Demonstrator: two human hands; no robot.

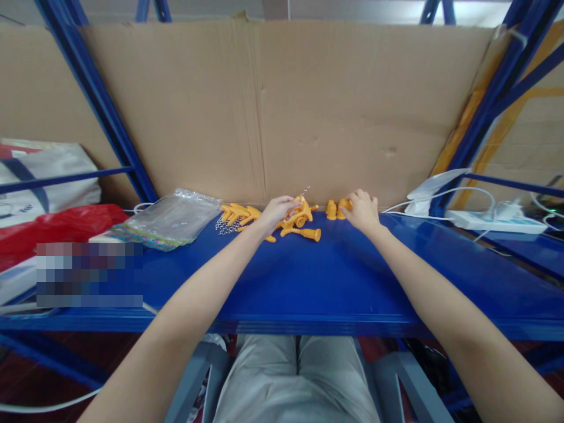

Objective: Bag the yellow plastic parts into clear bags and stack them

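Observation:
My left hand (278, 212) is at the back of the blue shelf, its fingers closed on an orange plastic part (302, 211) in a loose pile. Finer details of that grip are too small to see. Farther right, my right hand (363, 208) has its fingers wrapped round a small rounded orange piece (345, 205), partly hidden by them. Just left of it, a small orange peg-like piece (331, 210) stands upright. Orange branching pieces (240, 213) and a metal chain (226, 226) lie left of my left hand. An orange flared tube (312, 234) rests in front of the pile.
A clear plastic bag (176, 217) lies to the left, beside a red bag (79, 226). A white power strip (496, 222) with cables sits at the right. Cardboard (335, 111) walls off the back, between blue metal posts (94, 97).

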